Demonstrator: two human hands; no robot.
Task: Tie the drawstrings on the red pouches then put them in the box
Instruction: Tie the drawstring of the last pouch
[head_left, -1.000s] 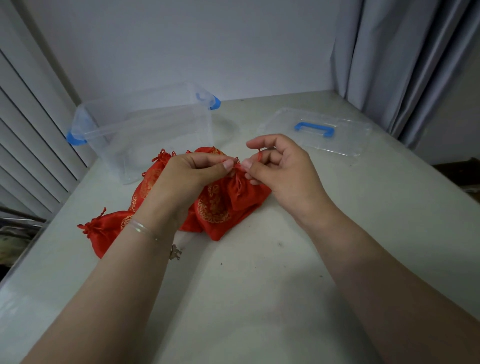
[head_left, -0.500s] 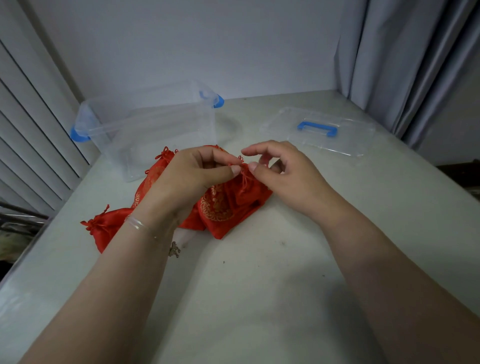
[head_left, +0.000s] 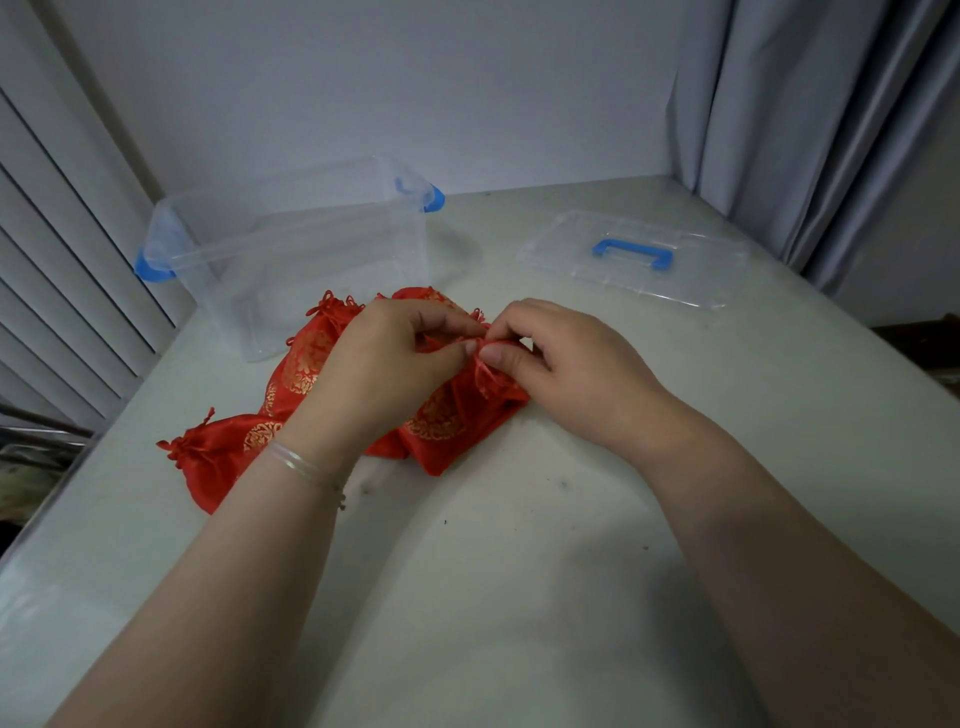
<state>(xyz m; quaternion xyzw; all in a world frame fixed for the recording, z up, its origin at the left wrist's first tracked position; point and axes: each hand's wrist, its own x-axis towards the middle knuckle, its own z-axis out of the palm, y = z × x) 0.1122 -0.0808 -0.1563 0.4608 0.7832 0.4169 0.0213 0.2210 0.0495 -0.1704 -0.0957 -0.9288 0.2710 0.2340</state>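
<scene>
My left hand (head_left: 384, 364) and right hand (head_left: 566, 364) pinch the drawstring (head_left: 485, 371) of a red pouch (head_left: 457, 415); box (head_left: 291, 260) at 11 o'clock.

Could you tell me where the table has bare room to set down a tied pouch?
The table is bare between the forearms, and between the lid and right hand. It is crowded around the red pouches beside the clear box.

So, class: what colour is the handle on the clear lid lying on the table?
Blue. The handle sits atop the clear lid, seen in the head view.
</scene>
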